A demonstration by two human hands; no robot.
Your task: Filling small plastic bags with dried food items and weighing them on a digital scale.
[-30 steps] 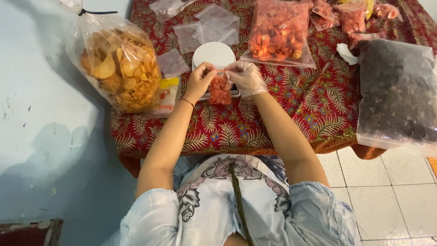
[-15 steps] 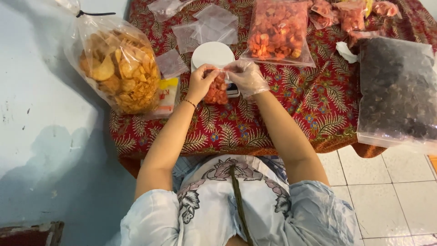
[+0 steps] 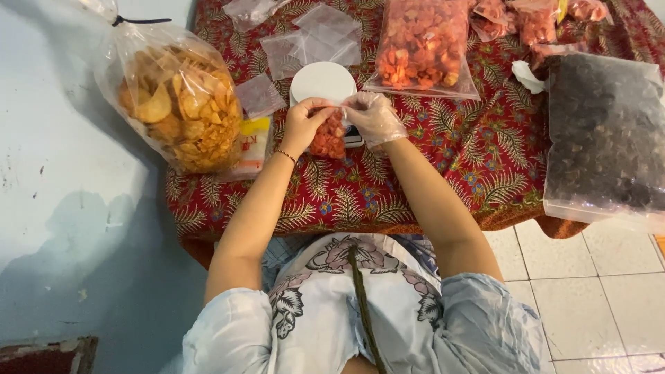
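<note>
A small clear bag of red-orange snack pieces [image 3: 330, 138] hangs between my two hands, just in front of a white round scale [image 3: 323, 82]. My left hand [image 3: 303, 125], bare with a thin bracelet at the wrist, pinches the bag's top edge from the left. From the right, my right hand [image 3: 374, 116], in a clear plastic glove, pinches the same edge. Both hands hover low over the red leaf-patterned tablecloth [image 3: 415, 180].
A big tied bag of yellow chips [image 3: 176, 100] leans at the table's left edge. A large open bag of red-orange snacks [image 3: 424, 45] lies behind the scale, several empty small bags [image 3: 315, 38] beside it. A big bag of dark pieces [image 3: 606, 135] fills the right. Tiled floor lies lower right.
My hands and the small bag stay in nearly the same spot; the fingers have shifted slightly along the bag's top edge.
</note>
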